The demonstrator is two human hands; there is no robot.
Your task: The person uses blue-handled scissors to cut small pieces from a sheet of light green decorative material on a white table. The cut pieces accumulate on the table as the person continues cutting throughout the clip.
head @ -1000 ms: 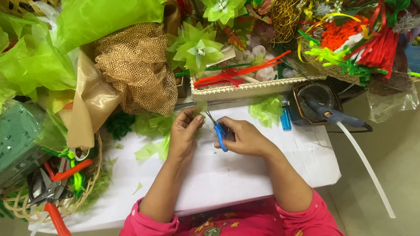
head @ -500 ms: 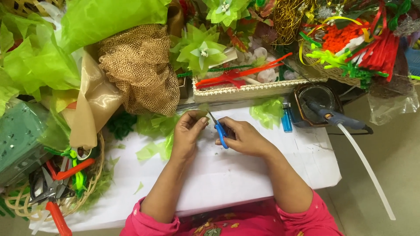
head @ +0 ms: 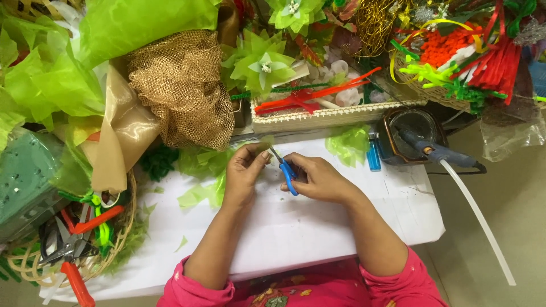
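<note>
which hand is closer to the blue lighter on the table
Right. The right hand, holding blue-handled scissors, sits just left of the blue lighter; the left hand is farther left, beyond the scissors.

The scissors' (head: 286, 169) blade tips hide behind the left hand's (head: 244, 173) small green piece (head: 263, 144).

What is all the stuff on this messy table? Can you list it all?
scissors: one, blue handles, in right hand
leaf piece: one, pale green, at left fingertips
gold mesh: one, upper left
green paper: many sheets, top left
tray: one, cream rim, top centre
glue gun: one, blue-grey, right
lighter: one, blue, right
basket: one, tan, lower left
table: one, white
left hand: one
right hand: one
</note>
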